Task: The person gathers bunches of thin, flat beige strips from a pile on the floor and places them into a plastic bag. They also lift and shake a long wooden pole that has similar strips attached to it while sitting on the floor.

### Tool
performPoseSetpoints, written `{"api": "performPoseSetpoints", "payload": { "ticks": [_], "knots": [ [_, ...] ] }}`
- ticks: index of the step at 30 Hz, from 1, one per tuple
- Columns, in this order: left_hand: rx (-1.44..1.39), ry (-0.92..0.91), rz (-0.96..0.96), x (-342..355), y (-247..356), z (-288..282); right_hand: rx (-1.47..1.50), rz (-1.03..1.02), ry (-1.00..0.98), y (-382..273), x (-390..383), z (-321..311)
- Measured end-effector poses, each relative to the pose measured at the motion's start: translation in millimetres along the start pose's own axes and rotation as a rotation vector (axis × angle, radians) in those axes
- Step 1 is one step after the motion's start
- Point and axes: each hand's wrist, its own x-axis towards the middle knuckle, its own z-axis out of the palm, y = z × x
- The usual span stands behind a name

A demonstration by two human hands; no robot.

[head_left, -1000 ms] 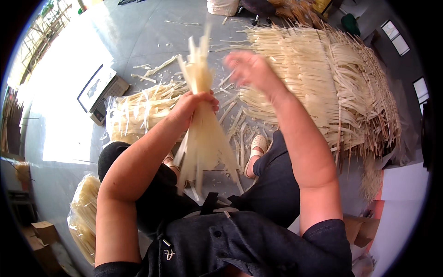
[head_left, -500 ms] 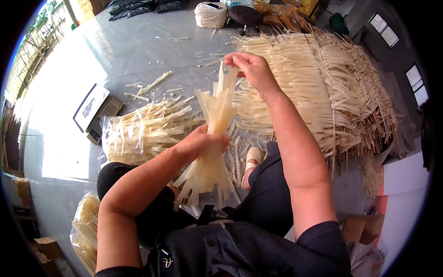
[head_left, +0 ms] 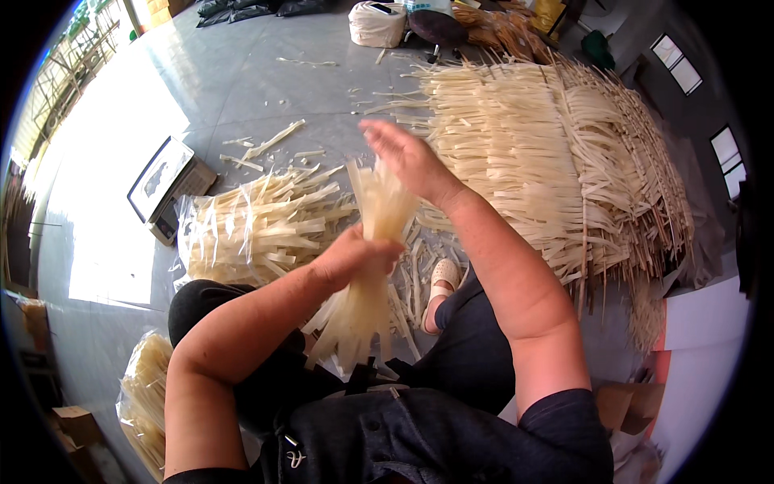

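My left hand [head_left: 359,256] is wrapped round the middle of a bundle of pale, flat, translucent dried strips [head_left: 379,202], held upright in front of me. Above and below the grip the strips fan out, and their lower ends hang between my knees. At the top of the bundle is my right hand [head_left: 409,161], with its fingers stretched out and slightly blurred. Its palm side is against or very near the strip ends; contact is partly hidden. To the left lies a clear plastic bag [head_left: 234,230] filled with similar strips.
A large heap of strips layered with thin sticks [head_left: 516,161] covers the floor at right. A scale [head_left: 169,189] stands at left, beyond the bag. Another filled bag [head_left: 147,403] is at lower left. Loose scraps [head_left: 274,139] lie about. A white bundle [head_left: 377,26] sits at the back.
My right hand has moved down and left, from pinching strip tips to lying with straight fingers over the bundle's top. My left hand keeps its grip.
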Motion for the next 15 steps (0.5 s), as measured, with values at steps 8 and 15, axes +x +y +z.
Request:
{"api": "performPoseSetpoints", "payload": {
  "ticks": [8,15],
  "knots": [
    [-0.680,0.368,0.371,-8.7,55.6,-44.2,0.064,0.077,-0.369,-16.4,-19.6,80.1],
    [-0.433,0.219,0.494,-9.8,104.4,-85.8,-0.134,0.027,-0.202,-45.4,6.7,89.4]
  ]
}}
